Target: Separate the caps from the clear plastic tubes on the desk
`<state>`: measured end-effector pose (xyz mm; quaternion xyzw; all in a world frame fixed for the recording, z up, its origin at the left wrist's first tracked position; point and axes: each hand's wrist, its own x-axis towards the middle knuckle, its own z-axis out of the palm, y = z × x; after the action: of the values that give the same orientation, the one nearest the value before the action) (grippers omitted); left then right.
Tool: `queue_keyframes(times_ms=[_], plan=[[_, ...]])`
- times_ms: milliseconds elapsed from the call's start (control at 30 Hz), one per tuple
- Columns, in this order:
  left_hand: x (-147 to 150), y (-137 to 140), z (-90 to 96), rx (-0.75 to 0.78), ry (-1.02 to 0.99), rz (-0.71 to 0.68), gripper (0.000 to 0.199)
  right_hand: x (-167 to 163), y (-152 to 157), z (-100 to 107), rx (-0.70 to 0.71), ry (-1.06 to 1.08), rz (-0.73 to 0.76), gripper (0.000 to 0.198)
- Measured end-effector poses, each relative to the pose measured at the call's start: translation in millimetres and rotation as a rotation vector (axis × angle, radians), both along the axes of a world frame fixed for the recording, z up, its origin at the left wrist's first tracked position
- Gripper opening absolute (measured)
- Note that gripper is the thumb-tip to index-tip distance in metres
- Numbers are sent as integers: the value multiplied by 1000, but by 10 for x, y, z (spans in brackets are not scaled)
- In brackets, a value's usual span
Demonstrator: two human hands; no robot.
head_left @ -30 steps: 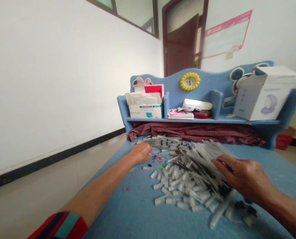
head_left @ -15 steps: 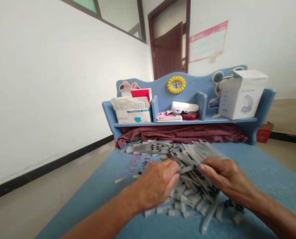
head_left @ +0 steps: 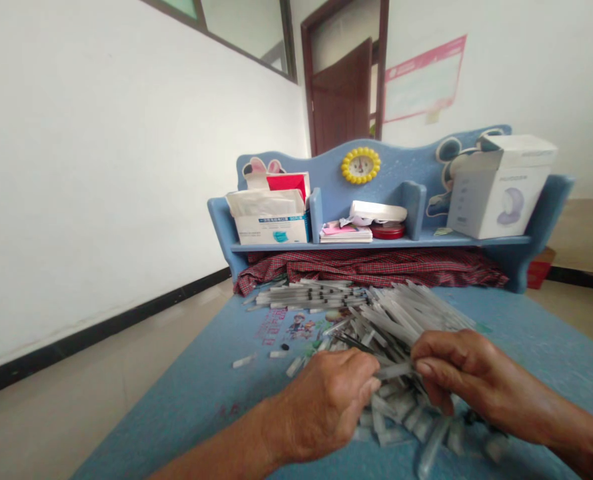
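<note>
My left hand [head_left: 326,397] is closed, pinching one end of a translucent plastic tube [head_left: 395,371]. The tube's other end is between the thumb and fingers of my right hand [head_left: 464,373]. Below and around both hands lies a heap of short clear plastic pieces [head_left: 391,433] mixed with thin dark parts. Longer clear tubes [head_left: 401,310] lie in a pile just beyond my right hand. Farther left, tubes with black bands [head_left: 311,293] are laid in a bundle. My fingers hide both ends of the held tube.
The blue table [head_left: 186,400] carries a shelf [head_left: 426,243] at its back, with a mask box [head_left: 271,227], a red round tin [head_left: 388,231] and a white carton [head_left: 501,190]. Checked cloth [head_left: 371,267] is bunched beneath it. A small black piece [head_left: 285,347] lies left of the heap.
Both hands have moved slightly down and right, still with a tube stretched between them. The whole view has shifted a little, so the shelf appears farther right.
</note>
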<state>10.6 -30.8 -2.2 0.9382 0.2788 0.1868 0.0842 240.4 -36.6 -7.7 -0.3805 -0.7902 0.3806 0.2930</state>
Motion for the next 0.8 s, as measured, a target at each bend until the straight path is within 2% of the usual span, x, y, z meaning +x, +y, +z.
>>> queue_keyframes(times_ms=[167, 200, 233, 300, 367, 433, 500, 600, 667, 800], plan=[[-46, 22, 104, -790, -145, 65, 14, -26, -70, 73, 75, -102, 15, 32], [-54, 28, 124, -869, -154, 80, 14, -28, -79, 83, 86, -118, 20, 30], [-59, 32, 143, -881, -147, 87, 14, -27, -84, 90, 92, -128, 21, 28], [-64, 36, 173, -729, -100, 83, 13, -19, -80, 96, 85, -126, 16, 23], [-64, 39, 183, -458, -62, 76, 13, -5, -58, 91, 56, -99, 8, 20], [-67, 43, 165, -227, -52, 62, 14, 8, -29, 80, 24, -68, 12, 25], [-71, 48, 126, -106, -51, 42, 15, 15, -7, 69, 29, -64, 10, 33], [-75, 51, 79, -31, -35, 13, 16, 4, -5, 67, 50, -79, -12, 38], [-72, 50, 82, -34, -32, 10, 17, -11, -20, 76, 13, -60, -13, 30], [-60, 53, 158, -204, -23, 14, 20, -29, -34, 83, -63, 36, -4, 9]])
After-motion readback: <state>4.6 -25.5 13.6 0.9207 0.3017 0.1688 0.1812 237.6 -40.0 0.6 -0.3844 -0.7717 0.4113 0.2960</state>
